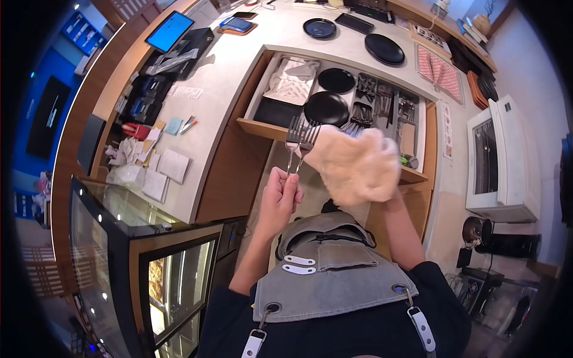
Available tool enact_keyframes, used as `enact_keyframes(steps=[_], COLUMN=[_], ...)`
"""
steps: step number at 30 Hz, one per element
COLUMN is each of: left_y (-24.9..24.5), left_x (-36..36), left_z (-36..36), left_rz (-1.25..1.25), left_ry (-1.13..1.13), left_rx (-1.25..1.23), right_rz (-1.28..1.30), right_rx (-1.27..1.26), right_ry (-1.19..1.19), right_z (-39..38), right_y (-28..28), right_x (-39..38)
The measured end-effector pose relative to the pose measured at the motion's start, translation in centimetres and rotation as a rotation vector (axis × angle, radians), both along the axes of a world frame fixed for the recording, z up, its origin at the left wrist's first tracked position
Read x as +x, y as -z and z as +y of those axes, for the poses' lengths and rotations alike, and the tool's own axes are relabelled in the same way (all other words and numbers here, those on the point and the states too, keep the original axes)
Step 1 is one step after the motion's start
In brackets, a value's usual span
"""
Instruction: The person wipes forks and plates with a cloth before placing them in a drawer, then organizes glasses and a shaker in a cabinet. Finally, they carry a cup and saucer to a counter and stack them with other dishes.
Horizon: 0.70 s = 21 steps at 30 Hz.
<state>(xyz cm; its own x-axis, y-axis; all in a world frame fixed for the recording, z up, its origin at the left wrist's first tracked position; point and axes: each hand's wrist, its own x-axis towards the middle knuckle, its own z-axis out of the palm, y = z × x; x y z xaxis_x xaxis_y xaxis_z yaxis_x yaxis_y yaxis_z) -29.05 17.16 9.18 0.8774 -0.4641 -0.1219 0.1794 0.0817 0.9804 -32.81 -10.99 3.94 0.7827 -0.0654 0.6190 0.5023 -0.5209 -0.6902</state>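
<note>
- Far left: a glass display case (113, 232) is standing against the counter (227, 83), w/ papers and a screen (170, 31) lying on top.
- The left hand (279, 200) is gripping two forks (300, 138) by the lower handles. Fingers are clenched round them, tines pointing up and away.
- The forks are sitting side by side, approx. touching, held in the air at the near edge of the open drawer (258, 126). Their heads are meeting the left edge of the cloth (358, 167).
- The cloth is bunching over the right hand, which is hiding inside it. Only the wrist is showing, so can't tell how those fingers are set.
- Farther off, the drawer is holding black plates (326, 107) and a cutlery tray (382, 104).
- Far right: a white oven (498, 158) is standing on the side counter.
- Doing the wipe well, imo:
  - pinching the handles low & firm so the forks aren't twisting
  - wrapping the cloth right round the tines & working btwn the prongs
  - touching the wiped heads w/ cloth only, not bare fingers
</note>
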Motion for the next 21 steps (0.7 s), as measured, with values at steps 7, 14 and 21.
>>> enact_keyframes(steps=[7,14,21], left_y=[0.9,0.2,1.5], left_x=[-1.3,-0.8,-0.3], left_z=[-3.5,-3.8,-2.8], left_rz=[-0.284,-0.323,-0.311], left_ry=[0.032,0.048,-0.034], left_rx=[0.249,0.305,0.259], right_rz=[0.382,0.172,0.202], right_rx=[0.432,0.573,0.520], right_ry=[0.069,0.208,-0.069], right_z=[5.2,3.2,0.5], right_y=[1.2,0.5,4.9], right_x=[1.4,2.1,0.7])
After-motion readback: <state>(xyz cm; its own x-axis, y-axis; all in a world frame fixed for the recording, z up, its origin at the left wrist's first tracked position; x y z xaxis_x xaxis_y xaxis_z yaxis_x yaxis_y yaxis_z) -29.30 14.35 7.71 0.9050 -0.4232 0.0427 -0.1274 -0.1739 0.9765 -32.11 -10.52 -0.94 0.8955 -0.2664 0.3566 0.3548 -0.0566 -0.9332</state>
